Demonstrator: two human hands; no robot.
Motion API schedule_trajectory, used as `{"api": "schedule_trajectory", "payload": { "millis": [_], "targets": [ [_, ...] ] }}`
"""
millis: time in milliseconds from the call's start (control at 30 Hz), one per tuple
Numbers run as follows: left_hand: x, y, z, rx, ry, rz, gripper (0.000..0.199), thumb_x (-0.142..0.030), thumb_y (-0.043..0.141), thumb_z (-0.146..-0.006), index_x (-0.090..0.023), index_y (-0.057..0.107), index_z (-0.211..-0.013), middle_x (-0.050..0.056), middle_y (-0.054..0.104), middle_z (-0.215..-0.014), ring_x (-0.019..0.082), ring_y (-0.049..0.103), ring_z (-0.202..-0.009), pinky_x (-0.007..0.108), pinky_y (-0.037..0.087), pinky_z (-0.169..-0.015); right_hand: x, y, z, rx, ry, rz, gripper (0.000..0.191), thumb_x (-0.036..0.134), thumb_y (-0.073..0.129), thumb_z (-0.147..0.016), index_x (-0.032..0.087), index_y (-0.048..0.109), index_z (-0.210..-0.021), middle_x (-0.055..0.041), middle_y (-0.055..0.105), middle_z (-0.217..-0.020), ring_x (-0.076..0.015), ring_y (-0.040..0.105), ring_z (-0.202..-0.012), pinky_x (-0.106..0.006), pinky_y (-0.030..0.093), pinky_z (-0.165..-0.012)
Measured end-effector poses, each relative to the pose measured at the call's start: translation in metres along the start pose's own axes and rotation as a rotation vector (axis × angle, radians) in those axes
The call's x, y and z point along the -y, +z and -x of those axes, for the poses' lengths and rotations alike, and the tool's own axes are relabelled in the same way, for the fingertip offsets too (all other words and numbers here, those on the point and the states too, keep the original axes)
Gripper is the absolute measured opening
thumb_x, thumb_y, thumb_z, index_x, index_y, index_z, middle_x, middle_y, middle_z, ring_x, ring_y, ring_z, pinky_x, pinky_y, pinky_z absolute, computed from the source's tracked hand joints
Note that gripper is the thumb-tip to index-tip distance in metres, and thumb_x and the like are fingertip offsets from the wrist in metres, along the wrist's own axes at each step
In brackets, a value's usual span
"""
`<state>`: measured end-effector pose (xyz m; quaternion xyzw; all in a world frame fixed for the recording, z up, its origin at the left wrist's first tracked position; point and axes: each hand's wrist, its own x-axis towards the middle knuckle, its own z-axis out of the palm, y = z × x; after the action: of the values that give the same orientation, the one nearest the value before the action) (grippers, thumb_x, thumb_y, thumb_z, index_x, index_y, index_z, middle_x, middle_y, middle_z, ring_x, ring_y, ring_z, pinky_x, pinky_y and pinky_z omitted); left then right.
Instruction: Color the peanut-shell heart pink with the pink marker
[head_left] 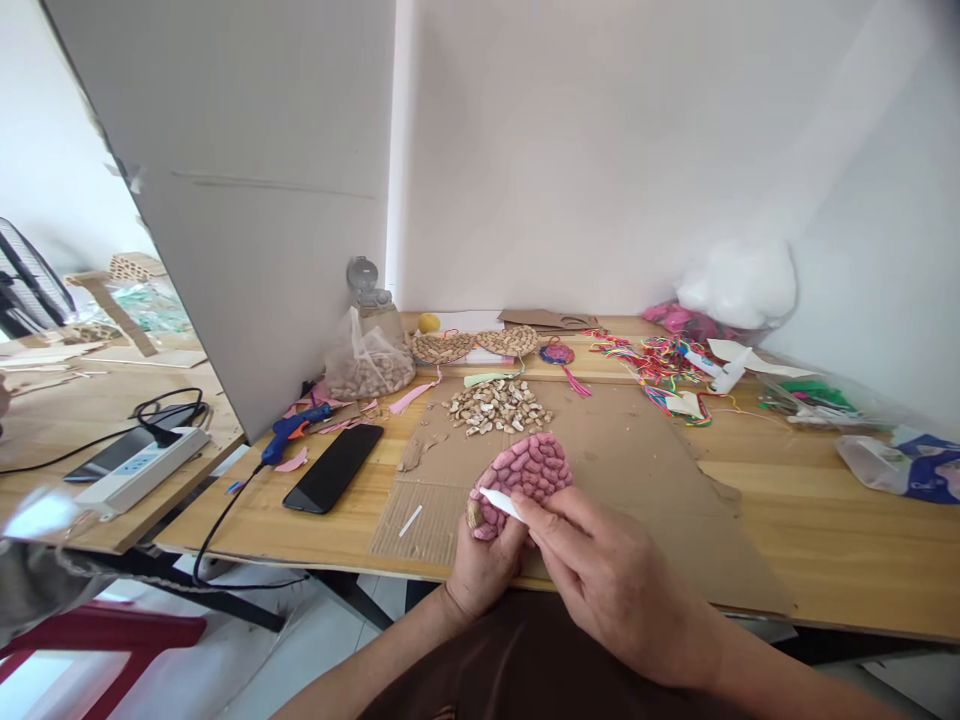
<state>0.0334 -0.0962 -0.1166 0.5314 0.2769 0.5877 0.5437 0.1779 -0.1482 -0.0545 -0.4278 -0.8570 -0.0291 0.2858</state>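
My left hand (487, 568) is closed on the lower edge of a fan-shaped craft piece (531, 470), which is covered with nutshell halves coloured pink. At its lower left corner, one shell (474, 514) is still a natural tan. In my right hand (611, 570) is a white paint marker (501, 502), gripped like a pen. The marker's tip touches or hovers just over the pink shells near the left corner; I cannot tell which. Behind the piece, a heap of loose shell halves (498, 406) lies on a cardboard sheet (630, 470).
A black phone (334, 468) and a blue glue gun (292, 432) with its cord lie to the left. Farther back are a bag of shells (371, 368), shell-covered pieces with tassels (507, 341) and tangled coloured cords (667, 362). Plastic packets (904, 465) lie at right.
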Motion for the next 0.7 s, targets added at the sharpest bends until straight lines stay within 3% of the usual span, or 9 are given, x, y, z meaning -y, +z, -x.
{"api": "schedule_trajectory", "payload": {
  "millis": [167,300,433,567,700],
  "targets": [
    [-0.0023,0.0010,-0.0006,-0.003,-0.012,-0.006,0.038,-0.035,0.069,-0.088,-0.019,0.066,-0.122,0.013,0.072,-0.121,0.029,0.060,-0.129,0.045,0.045,-0.113,0.0011,-0.0030,-0.0003,-0.040,0.017,0.071,0.049,0.013,0.048,-0.100,0.023,0.047,-0.148,-0.0066,0.064,-0.101,-0.0172,0.065,-0.084,-0.031,0.054,-0.078],
    [-0.0011,0.0007,-0.0003,-0.002,-0.031,0.006,0.039,-0.035,0.070,-0.086,-0.022,0.065,-0.123,0.012,0.073,-0.120,0.028,0.059,-0.129,0.044,0.045,-0.113,0.0034,-0.0046,-0.0005,0.030,-0.025,0.060,0.049,0.014,0.046,-0.101,0.025,0.046,-0.149,-0.0047,0.063,-0.097,-0.0158,0.064,-0.077,-0.029,0.054,-0.072],
    [-0.0030,0.0007,0.0003,-0.005,-0.023,0.008,0.036,-0.035,0.067,-0.089,-0.021,0.065,-0.121,0.013,0.073,-0.120,0.028,0.061,-0.127,0.045,0.046,-0.112,0.0027,-0.0047,-0.0008,-0.027,-0.006,0.083,0.046,0.013,0.047,-0.100,0.022,0.050,-0.146,-0.0061,0.064,-0.099,-0.0161,0.065,-0.080,-0.029,0.054,-0.075],
    [-0.0052,0.0013,-0.0003,-0.034,-0.033,-0.023,0.033,-0.035,0.072,-0.084,-0.022,0.069,-0.114,0.012,0.075,-0.113,0.030,0.060,-0.128,0.046,0.047,-0.112,0.0006,-0.0042,-0.0019,0.020,-0.037,0.069,0.048,0.013,0.047,-0.100,0.023,0.049,-0.147,-0.0054,0.064,-0.096,-0.0152,0.064,-0.077,-0.028,0.054,-0.072],
    [-0.0059,0.0017,-0.0007,-0.016,-0.019,0.006,0.033,-0.036,0.069,-0.087,-0.020,0.069,-0.115,0.014,0.075,-0.116,0.030,0.063,-0.125,0.046,0.047,-0.112,-0.0007,-0.0051,-0.0026,-0.039,-0.005,0.081,0.046,0.013,0.048,-0.100,0.022,0.051,-0.145,-0.0074,0.064,-0.103,-0.0166,0.066,-0.087,-0.029,0.055,-0.080]
  ]
}}
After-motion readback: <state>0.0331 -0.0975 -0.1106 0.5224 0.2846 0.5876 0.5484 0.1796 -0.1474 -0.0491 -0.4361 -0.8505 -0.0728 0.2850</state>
